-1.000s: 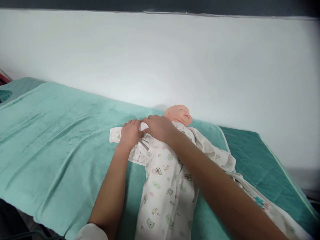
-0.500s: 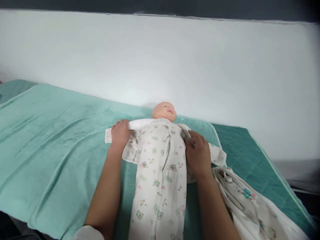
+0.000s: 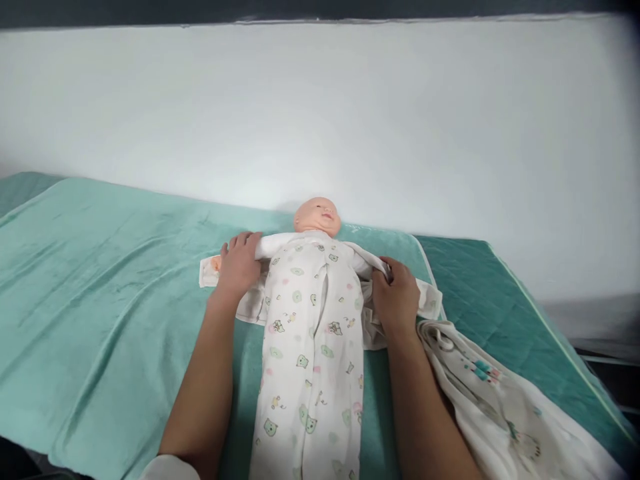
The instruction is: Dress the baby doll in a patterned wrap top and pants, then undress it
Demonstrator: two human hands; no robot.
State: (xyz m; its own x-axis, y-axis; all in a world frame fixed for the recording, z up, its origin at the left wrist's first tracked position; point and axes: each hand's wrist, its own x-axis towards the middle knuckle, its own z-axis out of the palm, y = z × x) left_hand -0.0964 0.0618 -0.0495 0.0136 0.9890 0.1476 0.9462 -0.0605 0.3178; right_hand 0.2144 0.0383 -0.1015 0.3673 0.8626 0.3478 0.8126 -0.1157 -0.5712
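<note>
A baby doll lies on its back, its bald head (image 3: 318, 217) away from me. A white garment printed with green bears (image 3: 310, 347) covers its body and legs. My left hand (image 3: 240, 263) is closed over the doll's outstretched arm in its white sleeve (image 3: 274, 244). Past my fingers a white cuff shows, with a small patch of orange by it. On the other side my right hand (image 3: 397, 293) grips the white sleeve of the other arm, thumb and fingers pinched at its end. A further loose white sleeve (image 3: 430, 300) sticks out beyond this hand.
A light green blanket (image 3: 125, 287) lies under the doll, over a darker green quilted mat (image 3: 470, 287) at the right. Beside my right forearm is a crumpled white cloth garment (image 3: 490, 400) with coloured prints. A white wall (image 3: 320, 113) stands behind the bed.
The view has shifted slightly. My right hand now pinches the sleeve's end, and that sleeve is stretched out more towards the hand. My left hand stays on the other arm.
</note>
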